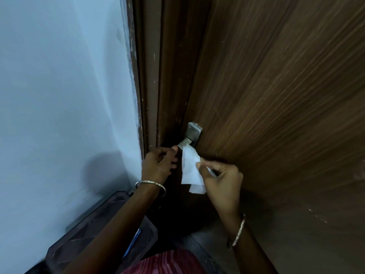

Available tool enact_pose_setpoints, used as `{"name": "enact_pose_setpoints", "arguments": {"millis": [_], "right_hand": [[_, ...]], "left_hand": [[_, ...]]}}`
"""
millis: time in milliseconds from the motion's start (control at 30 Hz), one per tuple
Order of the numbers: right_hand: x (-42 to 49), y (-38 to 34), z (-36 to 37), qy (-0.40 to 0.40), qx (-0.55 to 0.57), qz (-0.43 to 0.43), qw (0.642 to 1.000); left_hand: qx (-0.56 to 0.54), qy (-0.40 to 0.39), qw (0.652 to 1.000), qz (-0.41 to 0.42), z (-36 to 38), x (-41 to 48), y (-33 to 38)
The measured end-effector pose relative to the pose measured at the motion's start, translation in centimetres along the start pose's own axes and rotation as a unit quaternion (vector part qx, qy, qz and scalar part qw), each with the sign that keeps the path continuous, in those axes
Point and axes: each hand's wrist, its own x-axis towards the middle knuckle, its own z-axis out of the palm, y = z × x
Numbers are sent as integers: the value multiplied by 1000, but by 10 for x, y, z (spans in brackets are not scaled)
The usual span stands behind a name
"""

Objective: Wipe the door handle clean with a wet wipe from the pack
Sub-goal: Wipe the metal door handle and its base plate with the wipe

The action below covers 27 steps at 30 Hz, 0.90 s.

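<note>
One limp, light wet wipe (190, 169), held against the door handle (185, 144) at frame centre, is pinched by the right hand (221, 178) and left hand (158, 165), best gripped bunched.

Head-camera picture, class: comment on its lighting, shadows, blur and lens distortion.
Head view: dim, bluish light on the wall; a soft round shadow low on it, beside the left hand; the door grain smears toward the right edge; wide-angle bending curves the door frame; the wet wipe is brightest; the door handle is fairly sharp.
</note>
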Motion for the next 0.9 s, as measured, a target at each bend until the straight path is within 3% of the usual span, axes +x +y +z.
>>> {"name": "enact_pose_setpoints", "arguments": {"millis": [67, 167, 367, 467, 500, 667, 767, 900], "right_hand": [[16, -6, 10, -44, 46, 94, 994], [31, -13, 26, -97, 188, 206, 955], [22, -8, 14, -124, 317, 304, 890], [11, -4, -4, -136, 439, 349, 817], [10, -1, -8, -140, 458, 344, 808], [9, -1, 4, -105, 413, 292, 856], [12, -12, 24, -100, 424, 272, 858], [13, -15, 33, -80, 405, 235, 880]], "left_hand": [[12, 6, 1000, 25, -2, 1, -2], [25, -1, 999, 44, -6, 5, -7], [32, -5, 999, 41, -8, 8, -5], [33, -21, 999, 37, -8, 8, -5], [34, -30, 998, 36, -9, 8, -5], [24, -52, 998, 27, -11, 5, -7], [36, -39, 998, 18, -13, 4, -8], [0, -110, 987, -115, -17, -5, 5]]}}
